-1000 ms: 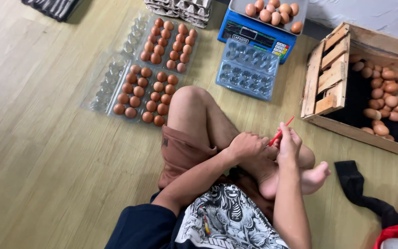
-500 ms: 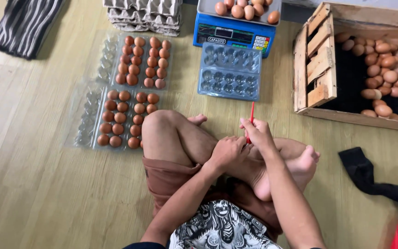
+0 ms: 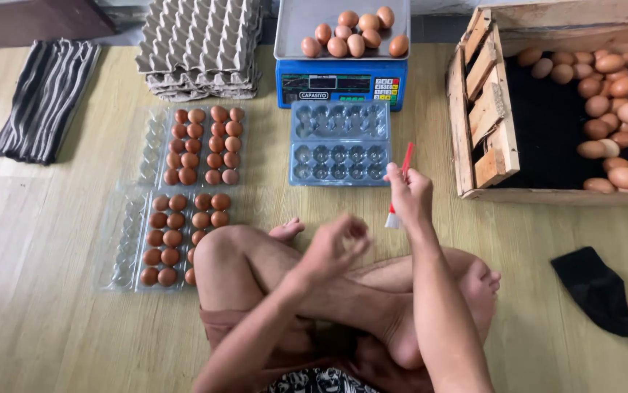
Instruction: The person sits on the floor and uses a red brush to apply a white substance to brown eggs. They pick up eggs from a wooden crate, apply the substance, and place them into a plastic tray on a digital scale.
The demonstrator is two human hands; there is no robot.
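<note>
Right hand (image 3: 408,195): raised, fingers closed in a pinch grip, forearm running straight back to the body. Left hand (image 3: 336,247): just beside and below it, fingers loosely curled, nothing in it, above crossed bare legs.

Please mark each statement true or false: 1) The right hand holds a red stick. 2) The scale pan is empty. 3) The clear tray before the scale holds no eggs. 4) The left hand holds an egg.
1) True: the right hand grips a red stick.
2) False: eggs lie on the scale pan.
3) True: the clear tray is empty.
4) False: the left hand holds nothing visible.
</note>
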